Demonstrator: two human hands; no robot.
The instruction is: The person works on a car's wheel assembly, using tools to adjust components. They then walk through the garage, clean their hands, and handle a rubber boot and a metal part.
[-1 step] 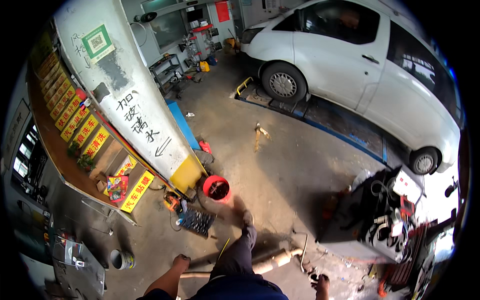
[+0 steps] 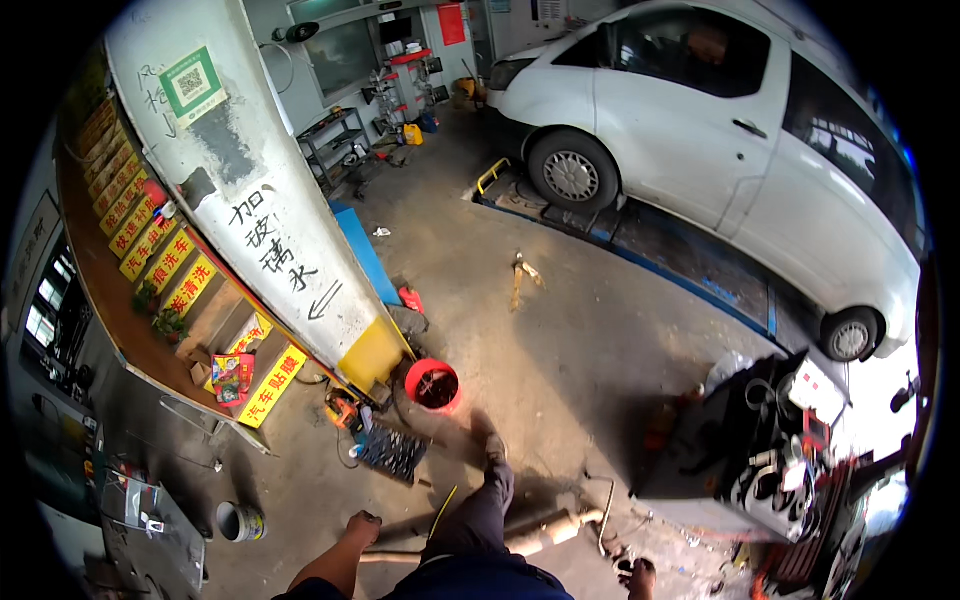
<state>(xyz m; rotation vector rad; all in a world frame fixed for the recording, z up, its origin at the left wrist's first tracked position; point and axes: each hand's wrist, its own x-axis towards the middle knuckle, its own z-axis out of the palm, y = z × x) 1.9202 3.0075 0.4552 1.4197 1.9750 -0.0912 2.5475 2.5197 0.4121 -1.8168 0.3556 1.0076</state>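
Observation:
My left hand [image 2: 363, 524] hangs low at my left side with its fingers curled in; nothing shows in it. On the floor below me lies a long exhaust pipe with a thick muffler [image 2: 545, 535], its left end close to my left hand. My right hand [image 2: 640, 574] is at the lower edge, closed around a small dark thing that I cannot make out. A thin bent metal tube [image 2: 608, 500] rests at the muffler's right end. My leg, in dark trousers, steps forward over the exhaust.
A red bucket [image 2: 434, 386] stands by the white pillar [image 2: 270, 220]. Beside it are a tool tray [image 2: 392, 453] and an orange tool [image 2: 343, 411]. A cluttered dark cabinet [image 2: 720, 450] is at right, a white van [image 2: 680, 120] behind. A pale bucket [image 2: 240, 522] stands left.
The whole view has shifted slightly, with the van and cabinet a little further right. My hands keep nearly the same place and shape.

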